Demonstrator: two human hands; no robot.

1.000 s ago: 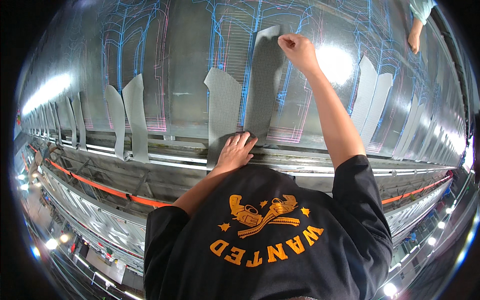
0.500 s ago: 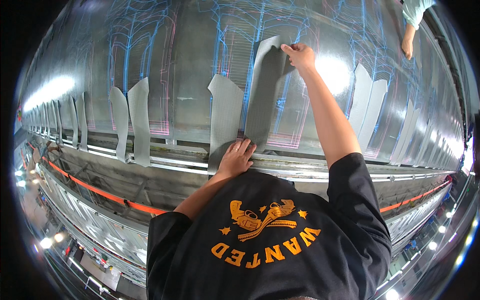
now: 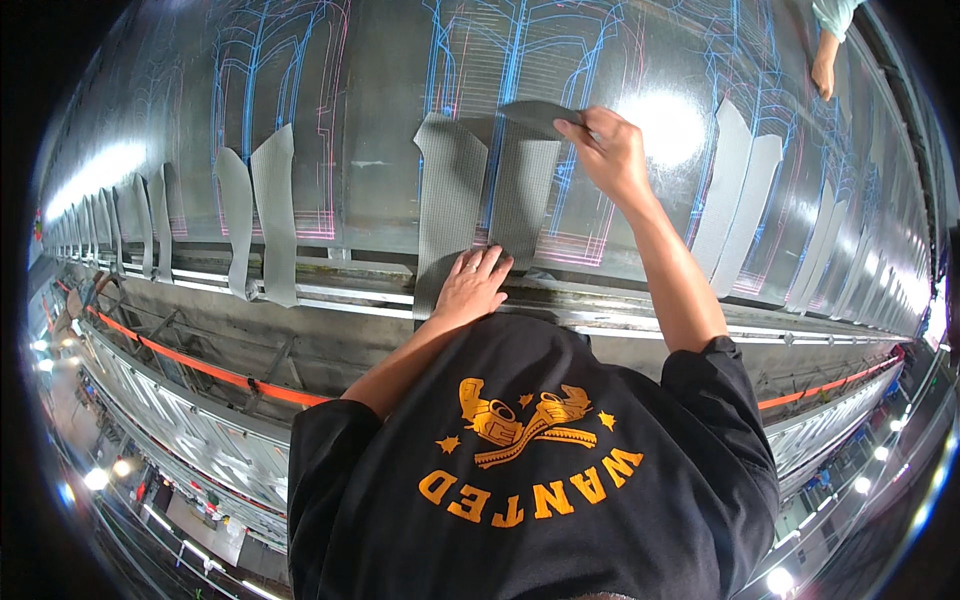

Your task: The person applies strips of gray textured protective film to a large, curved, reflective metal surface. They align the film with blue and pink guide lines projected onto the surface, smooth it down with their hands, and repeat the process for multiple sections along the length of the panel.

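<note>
Two long grey textured fabric pieces lie side by side on the metal table point(image 3: 380, 90), which is marked with blue and pink lines. My right hand point(image 3: 606, 148) pinches the top corner of the right piece point(image 3: 520, 190), whose upper end is raised and bent over. My left hand point(image 3: 475, 282) lies with fingers extended on the lower end of the pair, over the bottom of the left piece point(image 3: 450, 180) and touching the right one.
More paired grey pieces point(image 3: 272, 215) point(image 3: 740, 210) line the table to both sides. A co-worker's hand point(image 3: 826, 70) is at the upper right. A metal rail point(image 3: 340, 310) runs along the near edge, with an orange beam point(image 3: 200, 358) below.
The right piece's top end has come down and folded over as my right hand moved down and slightly right with it. My left hand stays at the pieces' lower ends.
</note>
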